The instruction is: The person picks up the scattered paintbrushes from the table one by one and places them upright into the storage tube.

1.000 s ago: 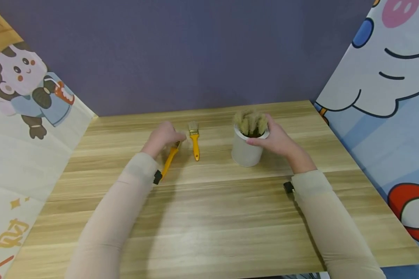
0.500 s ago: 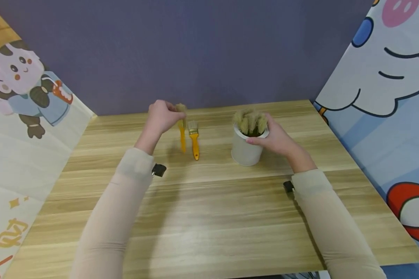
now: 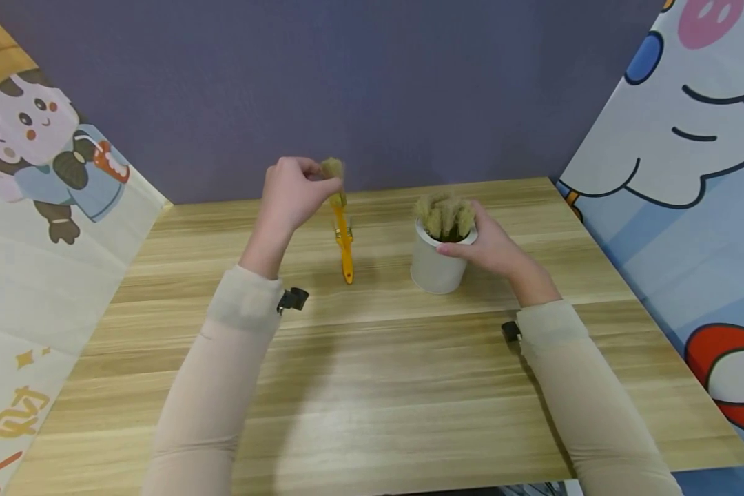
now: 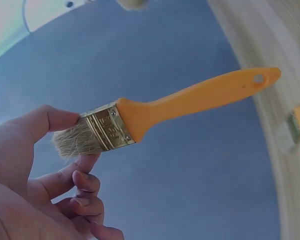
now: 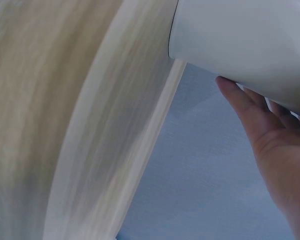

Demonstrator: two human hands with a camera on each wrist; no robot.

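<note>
My left hand point(image 3: 294, 189) pinches a paintbrush point(image 4: 190, 102) by its bristles, between thumb and fingertips. The brush has an orange-yellow handle, which hangs downward in the head view, and a metal ferrule. A second paintbrush point(image 3: 347, 265) lies on the table behind it, partly covered by the held one in the head view. Over on the right, my right hand point(image 3: 492, 244) grips a white cylindrical pot point(image 3: 437, 269) near its rim, thumb at the front. Several tan bristle tufts point(image 3: 443, 213) stick up out of the pot; whatever is below them is hidden inside.
The wood-grain table point(image 3: 378, 386) ends at a dark purple-grey panel point(image 3: 372, 89) along the back. Cartoon-printed walls stand to the left and right. A small black camera point(image 3: 293, 299) sits on the left cuff.
My left hand has lifted the paintbrush off the table and carried it up and to the right, its handle swinging to point down. The right hand and pot have stayed put.
</note>
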